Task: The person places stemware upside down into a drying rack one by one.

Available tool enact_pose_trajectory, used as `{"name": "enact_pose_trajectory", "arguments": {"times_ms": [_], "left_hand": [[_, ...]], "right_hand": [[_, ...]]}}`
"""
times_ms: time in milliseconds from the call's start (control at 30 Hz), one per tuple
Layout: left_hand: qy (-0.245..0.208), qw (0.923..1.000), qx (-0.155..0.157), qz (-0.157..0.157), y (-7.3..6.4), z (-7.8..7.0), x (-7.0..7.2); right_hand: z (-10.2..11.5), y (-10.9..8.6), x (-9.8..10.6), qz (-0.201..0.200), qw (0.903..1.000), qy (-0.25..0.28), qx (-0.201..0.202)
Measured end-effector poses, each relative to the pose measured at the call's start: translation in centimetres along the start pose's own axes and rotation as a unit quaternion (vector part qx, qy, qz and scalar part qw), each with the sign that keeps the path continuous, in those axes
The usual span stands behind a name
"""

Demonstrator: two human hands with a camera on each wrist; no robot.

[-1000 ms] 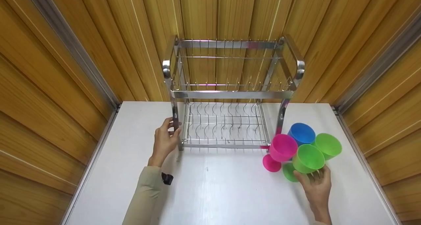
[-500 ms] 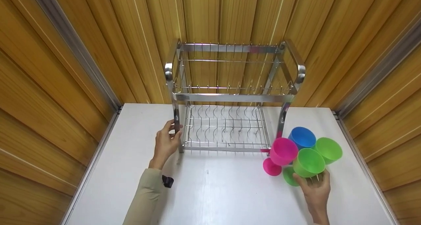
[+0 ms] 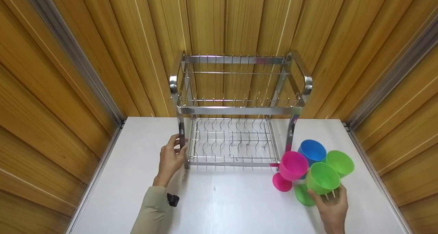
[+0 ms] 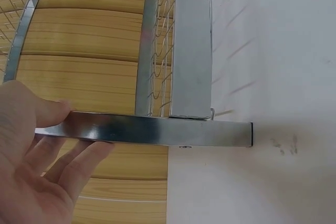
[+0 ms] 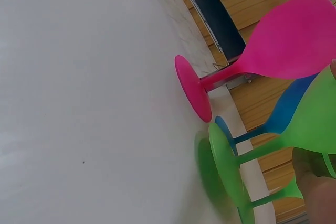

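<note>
In the head view my left hand [image 3: 170, 161] grips the front left post of a two-tier metal dish rack [image 3: 239, 111]. The left wrist view shows the thumb on one side of that post [image 4: 157, 129] and the fingers curled on the other. My right hand [image 3: 332, 206] holds the bowl of the nearer green goblet [image 3: 322, 179] from the front right, thumb at its left. That goblet's foot [image 5: 224, 161] has a green shadow beside it on the tabletop. Close around it stand a pink goblet [image 3: 293, 166], a blue goblet [image 3: 312, 151] and a second green goblet [image 3: 340, 162].
The rack stands on a white tabletop [image 3: 219, 206] near the back wood-panelled wall [image 3: 239, 22]. Panelled walls with metal edge strips also close in the left and right sides. The pink goblet is right at the rack's front right leg.
The head view has tilted, so everything sits lower in it. The held green goblet has shifted slightly right and toward me, widening its gap from the pink one. My left hand keeps its grip.
</note>
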State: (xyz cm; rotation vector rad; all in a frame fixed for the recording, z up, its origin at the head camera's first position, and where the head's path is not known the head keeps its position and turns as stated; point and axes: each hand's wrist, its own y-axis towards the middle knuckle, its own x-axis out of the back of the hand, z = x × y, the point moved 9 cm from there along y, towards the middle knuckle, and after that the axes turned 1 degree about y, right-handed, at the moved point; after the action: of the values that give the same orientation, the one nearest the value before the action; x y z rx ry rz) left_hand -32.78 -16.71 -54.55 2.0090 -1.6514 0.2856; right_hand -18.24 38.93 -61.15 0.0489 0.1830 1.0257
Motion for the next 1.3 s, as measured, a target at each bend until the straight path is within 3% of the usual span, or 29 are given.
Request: {"name": "enact_pose_trajectory", "arguments": {"times_ms": [133, 400, 733, 967, 1167, 1300], "left_hand": [[-0.003, 1.0, -0.001, -0.006, -0.2, 0.1, 0.1], [0.003, 0.9999, -0.012, 0.006, 0.0, -0.5, -0.3], [-0.001, 0.9997, -0.009, 0.022, 0.2, -1.1, 0.6], [0.0, 0.9992, -0.022, 0.035, 0.2, -2.7, 1.6], [0.025, 0.9984, -0.041, 0.031, -0.2, -4.5, 2.9], [0.017, 0.9978, -0.056, 0.031, -0.8, -6.1, 3.3]], "right_hand": [[0.4, -0.5, 0.1, -0.011, 0.9998, -0.003, -0.018], [3.0, -1.0, 0.2, -0.014, 0.9998, -0.01, -0.005], [8.2, -1.0, -1.2, 0.056, 0.993, 0.042, 0.095], [11.5, -1.1, -2.2, 0.125, 0.9794, 0.068, 0.144], [13.4, -0.8, -3.0, 0.139, 0.9781, 0.07, 0.138], [14.4, 0.0, -4.0, 0.15, 0.9778, 0.065, 0.132]]}}
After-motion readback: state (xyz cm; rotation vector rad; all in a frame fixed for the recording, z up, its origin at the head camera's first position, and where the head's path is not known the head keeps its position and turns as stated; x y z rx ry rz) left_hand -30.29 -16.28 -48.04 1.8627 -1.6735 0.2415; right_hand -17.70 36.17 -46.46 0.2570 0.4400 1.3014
